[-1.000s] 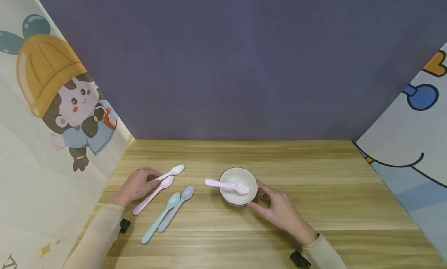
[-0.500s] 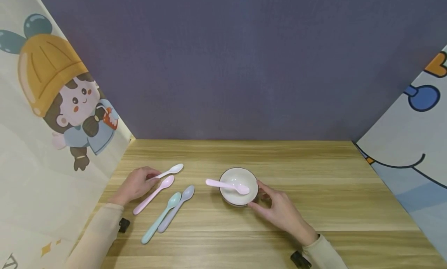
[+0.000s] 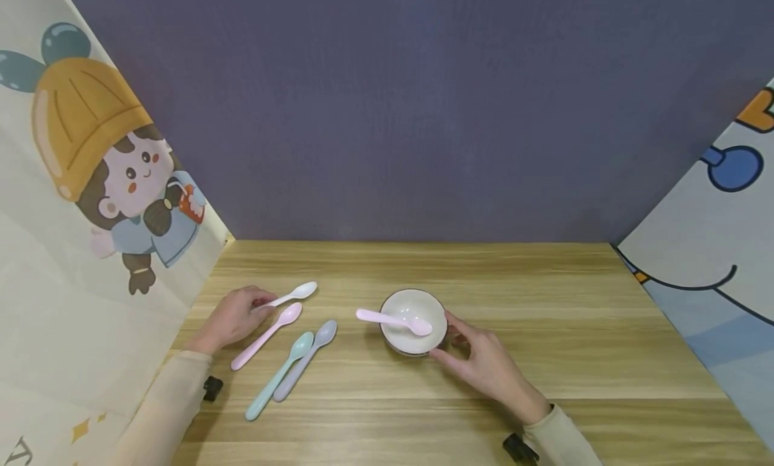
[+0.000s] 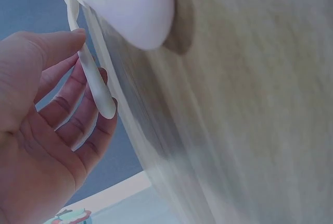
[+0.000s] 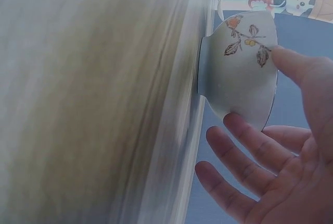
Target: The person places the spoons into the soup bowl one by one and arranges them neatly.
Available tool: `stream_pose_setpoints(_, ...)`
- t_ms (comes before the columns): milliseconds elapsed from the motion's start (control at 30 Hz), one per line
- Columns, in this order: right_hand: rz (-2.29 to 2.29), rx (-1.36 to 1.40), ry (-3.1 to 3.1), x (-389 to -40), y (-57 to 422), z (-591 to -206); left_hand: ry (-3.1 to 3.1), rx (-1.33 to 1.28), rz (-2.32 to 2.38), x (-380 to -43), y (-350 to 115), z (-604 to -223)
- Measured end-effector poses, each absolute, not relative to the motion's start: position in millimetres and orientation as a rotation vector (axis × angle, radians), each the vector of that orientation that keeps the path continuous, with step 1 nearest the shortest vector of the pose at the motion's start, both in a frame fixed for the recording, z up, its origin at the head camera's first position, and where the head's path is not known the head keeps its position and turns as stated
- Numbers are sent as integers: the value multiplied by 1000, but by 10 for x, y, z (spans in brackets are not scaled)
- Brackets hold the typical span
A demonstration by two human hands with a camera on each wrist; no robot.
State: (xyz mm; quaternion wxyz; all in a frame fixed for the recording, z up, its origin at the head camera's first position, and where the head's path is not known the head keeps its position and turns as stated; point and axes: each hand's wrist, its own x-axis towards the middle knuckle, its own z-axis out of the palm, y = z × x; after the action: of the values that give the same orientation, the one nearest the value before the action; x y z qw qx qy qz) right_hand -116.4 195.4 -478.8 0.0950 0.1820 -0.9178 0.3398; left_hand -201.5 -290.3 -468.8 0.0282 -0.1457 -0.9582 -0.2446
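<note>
My left hand (image 3: 232,318) pinches the handle of a white spoon (image 3: 302,291) at the left of the table, thumb on one side and fingers on the other. Just below it lies a pink spoon (image 3: 269,335), its bowl end also large in the left wrist view. My right hand (image 3: 484,365) holds the right side of a small white bowl (image 3: 399,345), thumb and index finger at its rim. The right wrist view shows the bowl's outside (image 5: 234,73) with a printed leaf pattern, standing on the table. Another pink spoon (image 3: 393,321) rests in the bowl, its handle over the left rim.
A mint spoon (image 3: 278,377) lies against a lavender spoon (image 3: 305,362) on the wooden table (image 3: 544,298), between my left hand and the bowl. A dark blue-grey panel (image 3: 411,117) stands behind the table. Cartoon-printed panels (image 3: 54,251) flank both sides.
My left hand and the white spoon have shifted very slightly left and away from me. The right hand and bowl stay put; the loose spoons have not moved.
</note>
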Motion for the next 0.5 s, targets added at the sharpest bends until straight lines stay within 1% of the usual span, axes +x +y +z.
stream_pose_setpoints(500, 998, 526, -2727, -1164, 1951, -4788, -2967, -455, -742, -1997, -2906, -4666)
